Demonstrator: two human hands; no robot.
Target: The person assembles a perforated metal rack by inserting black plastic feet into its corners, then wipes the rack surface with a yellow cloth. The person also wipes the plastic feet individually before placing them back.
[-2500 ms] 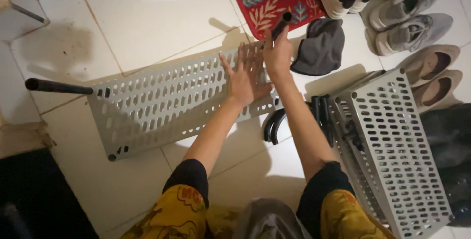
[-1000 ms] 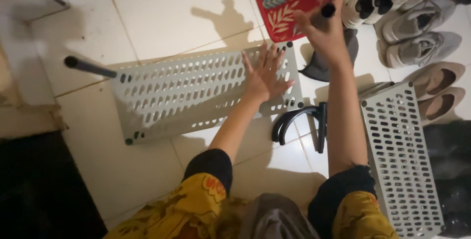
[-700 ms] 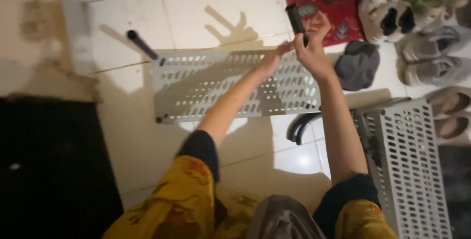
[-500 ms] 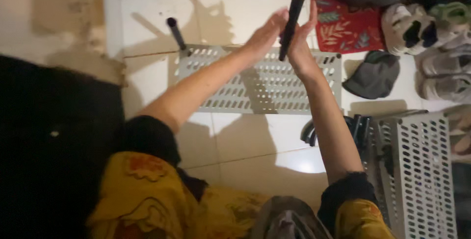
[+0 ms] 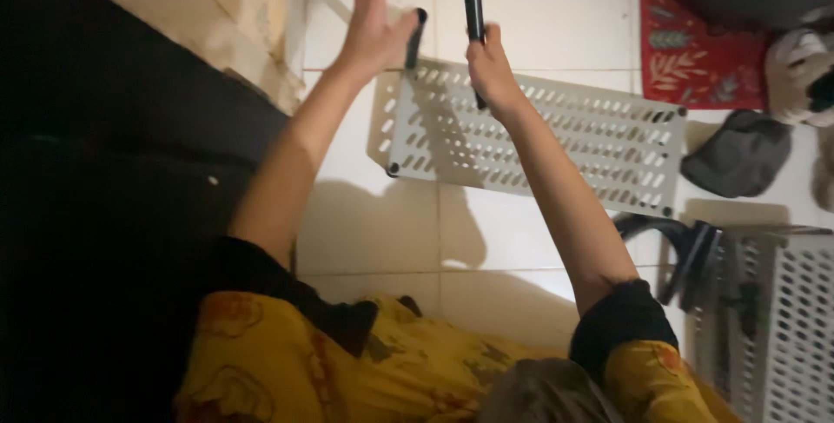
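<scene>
Holding a black tube upright in the right hand over a grey perforated shelf panel that lay flat on the white tiled floor.

The right hand was closed around the tube's lower part; the left hand was spread, fingers near a second black tube standing at the panel's corner, grip unclear. The tubes looked rigid, smooth, light, best gripped mid-shaft; the panel seemed stiff plastic with slotted holes. A red patterned mat and another grey panel lay nearby.
</scene>
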